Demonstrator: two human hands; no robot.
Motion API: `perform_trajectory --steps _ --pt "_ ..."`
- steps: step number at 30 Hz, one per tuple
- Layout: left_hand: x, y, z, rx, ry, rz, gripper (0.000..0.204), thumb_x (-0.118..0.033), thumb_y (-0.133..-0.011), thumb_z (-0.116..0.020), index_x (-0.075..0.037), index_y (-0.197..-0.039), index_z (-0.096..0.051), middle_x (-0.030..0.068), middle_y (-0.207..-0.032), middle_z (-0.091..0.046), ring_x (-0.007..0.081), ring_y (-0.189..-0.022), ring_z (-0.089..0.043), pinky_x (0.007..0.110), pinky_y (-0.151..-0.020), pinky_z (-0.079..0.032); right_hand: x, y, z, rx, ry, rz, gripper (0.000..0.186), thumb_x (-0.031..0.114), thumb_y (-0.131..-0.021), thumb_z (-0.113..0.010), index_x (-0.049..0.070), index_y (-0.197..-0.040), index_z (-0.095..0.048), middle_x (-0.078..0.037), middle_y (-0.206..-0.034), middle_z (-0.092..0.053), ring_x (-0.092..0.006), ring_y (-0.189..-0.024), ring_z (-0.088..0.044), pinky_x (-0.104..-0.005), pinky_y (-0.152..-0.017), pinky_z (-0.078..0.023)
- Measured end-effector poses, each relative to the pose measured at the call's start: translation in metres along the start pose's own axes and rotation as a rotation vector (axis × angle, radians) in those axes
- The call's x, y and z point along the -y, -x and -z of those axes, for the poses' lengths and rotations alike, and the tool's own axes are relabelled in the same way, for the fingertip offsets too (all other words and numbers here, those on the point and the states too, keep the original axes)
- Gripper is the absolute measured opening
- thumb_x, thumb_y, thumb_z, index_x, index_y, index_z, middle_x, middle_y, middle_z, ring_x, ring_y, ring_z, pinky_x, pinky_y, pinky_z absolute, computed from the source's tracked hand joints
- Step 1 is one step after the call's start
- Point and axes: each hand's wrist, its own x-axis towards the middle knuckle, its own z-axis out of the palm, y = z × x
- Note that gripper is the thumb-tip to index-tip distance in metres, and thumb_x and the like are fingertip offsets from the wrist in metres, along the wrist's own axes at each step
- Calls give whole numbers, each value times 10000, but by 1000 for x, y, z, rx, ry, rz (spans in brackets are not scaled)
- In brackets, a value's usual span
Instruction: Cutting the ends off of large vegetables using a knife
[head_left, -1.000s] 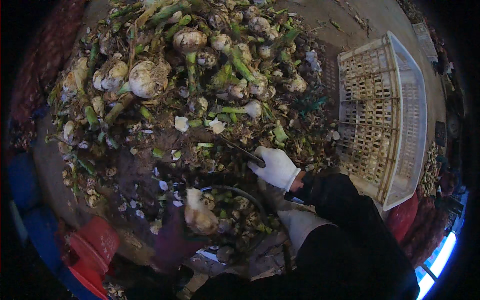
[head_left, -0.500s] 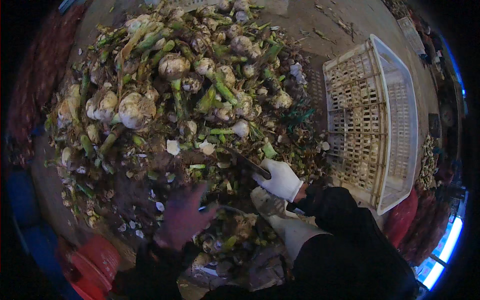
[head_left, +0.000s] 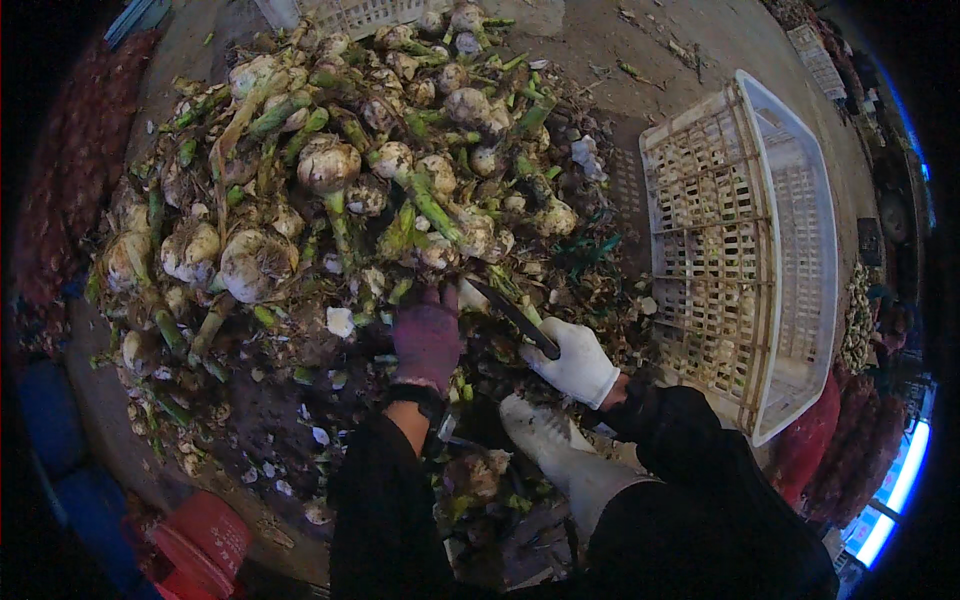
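Observation:
My left hand [head_left: 428, 342], in a dirty purple glove, reaches to the near edge of a large heap of garlic bulbs [head_left: 328, 163] with thick green stalks. Its fingers are closed at a small pale garlic bulb [head_left: 470, 295], partly hidden by the glove. My right hand [head_left: 576, 364], in a white glove, is shut on the dark handle of a knife [head_left: 522, 326]. The blade slants up and left, with its tip beside that small bulb. A white cut piece [head_left: 340, 321] lies just left of my left hand.
A dirty white plastic crate [head_left: 712, 250] lies on its side at the right. A pale boot [head_left: 548, 440] is below my right hand. Red plastic [head_left: 205, 540] sits at the lower left, with stacked red mesh sacks [head_left: 75, 170] at the far left. Trimmings litter the ground.
My left hand has moved up and right from the lower left to the heap's edge and closed on the small bulb. The knife has shifted slightly right and down; the view has tilted a little.

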Motion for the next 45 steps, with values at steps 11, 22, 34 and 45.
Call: perform_trajectory --steps 11,22,34,45 --pt "55 93 88 506 971 290 616 -233 -810 -685 -54 -1353 -456 142 -1276 -559 238 -1181 -517 358 -1002 -398 13 11 -26 211 83 172 257 272 -798 -681 34 -826 -587 -171 -732 -585 -383 -731 -598 -457 -648 -479" --pt "52 151 113 200 1521 454 773 -89 -755 -753 -13 -1405 -340 109 -1253 -549 185 -1157 -516 348 -999 -412 51 19 -34 212 206 429 190 239 -762 -682 86 -812 -581 -102 -752 -570 -325 -720 -599 -422 -611 -481" --pt "53 179 80 162 1607 497 797 -28 -726 -777 -20 -1393 -341 118 -1076 -643 172 -999 -617 303 -837 -523 61 20 -46 233 179 609 254 228 -725 -698 92 -868 -537 -96 -796 -552 -310 -715 -601 -423 -597 -480" --pt "30 186 90 215 1878 686 601 -65 -833 -690 -37 -1349 -385 129 -1194 -581 222 -1040 -606 365 -901 -518 34 16 -62 203 102 703 238 221 -722 -680 99 -876 -545 -100 -822 -560 -314 -750 -607 -426 -610 -490"
